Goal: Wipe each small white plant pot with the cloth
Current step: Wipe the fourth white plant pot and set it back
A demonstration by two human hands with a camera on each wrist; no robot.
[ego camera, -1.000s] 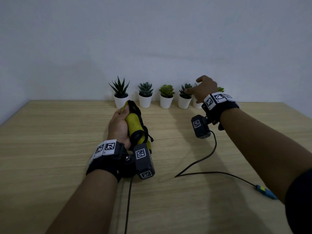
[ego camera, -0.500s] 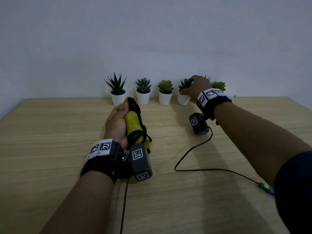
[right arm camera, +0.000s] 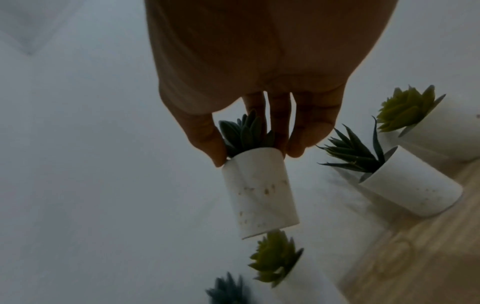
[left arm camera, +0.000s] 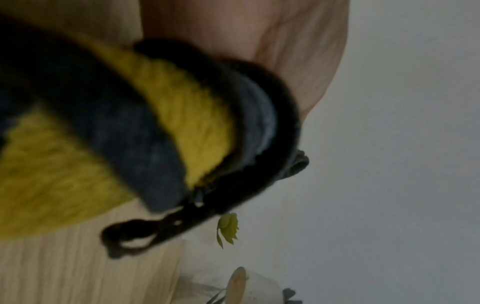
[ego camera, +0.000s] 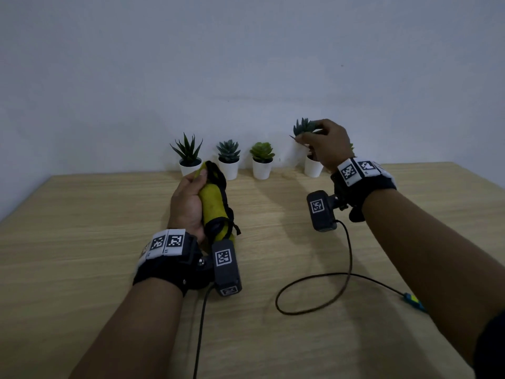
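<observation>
Several small white pots with succulents stand in a row along the wall: one (ego camera: 189, 166), a second (ego camera: 229, 168) and a third (ego camera: 262, 168) on the left, another (ego camera: 313, 167) further right. My right hand (ego camera: 314, 138) holds a speckled white pot (right arm camera: 259, 191) in the air, fingertips (right arm camera: 221, 156) pinching its rim around the blue-green plant (ego camera: 304, 126). Low over the table in front of the leftmost pot, my left hand (ego camera: 196, 187) grips a rolled yellow and black cloth (ego camera: 214, 209), which fills the left wrist view (left arm camera: 130, 144).
The wooden table (ego camera: 82, 242) meets a plain wall behind the pots. A black cable (ego camera: 314, 291) loops across the table on the right, ending in a blue-green plug (ego camera: 414, 301). A pot with a yellow-green plant (right arm camera: 441, 139) stands behind my right hand.
My right hand has closed on the rim of a pot in the row and lifted it off the table. The left hand stays put with the cloth.
</observation>
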